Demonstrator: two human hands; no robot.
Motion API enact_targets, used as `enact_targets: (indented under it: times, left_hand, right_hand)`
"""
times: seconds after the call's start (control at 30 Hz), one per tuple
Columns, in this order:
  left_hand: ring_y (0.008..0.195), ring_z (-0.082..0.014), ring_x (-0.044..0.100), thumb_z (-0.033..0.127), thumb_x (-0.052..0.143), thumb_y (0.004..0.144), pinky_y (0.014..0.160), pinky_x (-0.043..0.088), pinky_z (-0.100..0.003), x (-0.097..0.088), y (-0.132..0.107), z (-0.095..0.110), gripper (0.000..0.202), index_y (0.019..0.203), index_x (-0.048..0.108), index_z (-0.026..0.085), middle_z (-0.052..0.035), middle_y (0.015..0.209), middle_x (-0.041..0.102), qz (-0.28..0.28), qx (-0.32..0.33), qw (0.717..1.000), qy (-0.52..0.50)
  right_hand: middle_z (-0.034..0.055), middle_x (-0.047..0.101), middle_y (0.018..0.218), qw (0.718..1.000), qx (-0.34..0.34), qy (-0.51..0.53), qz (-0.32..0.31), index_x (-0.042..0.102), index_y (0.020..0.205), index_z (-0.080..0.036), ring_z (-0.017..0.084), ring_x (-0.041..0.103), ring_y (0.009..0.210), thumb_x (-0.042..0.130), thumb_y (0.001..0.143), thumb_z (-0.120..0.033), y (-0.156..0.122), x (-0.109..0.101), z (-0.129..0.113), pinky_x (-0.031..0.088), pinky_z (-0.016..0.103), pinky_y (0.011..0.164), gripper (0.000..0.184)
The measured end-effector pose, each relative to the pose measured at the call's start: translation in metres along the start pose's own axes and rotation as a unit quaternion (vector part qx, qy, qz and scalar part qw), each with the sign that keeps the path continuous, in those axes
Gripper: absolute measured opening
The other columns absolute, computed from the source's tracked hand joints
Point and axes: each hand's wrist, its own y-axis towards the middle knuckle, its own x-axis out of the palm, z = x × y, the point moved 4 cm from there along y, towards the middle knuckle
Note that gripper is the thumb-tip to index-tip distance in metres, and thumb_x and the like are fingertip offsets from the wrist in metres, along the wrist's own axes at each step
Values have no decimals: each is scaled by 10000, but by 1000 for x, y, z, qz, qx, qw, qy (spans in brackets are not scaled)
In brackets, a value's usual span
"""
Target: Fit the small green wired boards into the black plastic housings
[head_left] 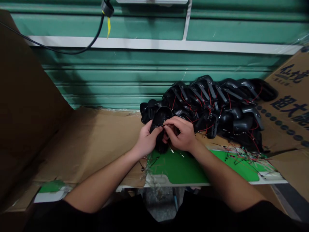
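Note:
My left hand grips a black plastic housing from the left, fingers wrapped round its side. My right hand is closed against the same housing from the right, fingertips pinching at a thin red wire by its middle. The housing stands roughly upright over the green mat, its lower end touching the mat. Both forearms reach in from the bottom of the view.
A heap of similar black housings with red wires lies behind and right of my hands. Loose wire scraps litter the mat's right side. Cardboard sheets cover the bench left and right. A green corrugated wall and black cable stand behind.

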Motion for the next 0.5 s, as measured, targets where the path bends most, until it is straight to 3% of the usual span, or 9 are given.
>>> enact_targets:
  times: [0.17, 0.3, 0.5]
  left_hand:
    - [569, -78, 594, 372, 707, 747, 547, 552, -216, -7, 4, -1, 393, 1012, 568, 117, 22, 724, 598, 67, 0, 998, -5]
    - [651, -50, 604, 337, 692, 727, 574, 555, -185, -7, 4, -1, 409, 1051, 583, 113, 11, 839, 618, 49, 17, 998, -21]
    - [543, -100, 587, 323, 614, 774, 497, 516, -236, -2, 1, -6, 453, 1172, 481, 154, 32, 696, 562, 1, -12, 1000, -25]
  right_hand:
    - [0, 598, 780, 996, 89, -3, 14, 656, 922, -175, 83, 512, 559, 709, 940, -175, -2, 5, 0, 437, 257, 517, 56]
    - [39, 672, 940, 1000, 24, -11, 13, 686, 1090, -185, 84, 540, 604, 695, 965, -163, -2, 7, -4, 467, 260, 550, 128]
    - [92, 706, 1011, 997, -34, -60, 16, 661, 1142, -193, 178, 682, 898, 624, 1030, -160, -4, 9, -6, 576, 317, 778, 123]
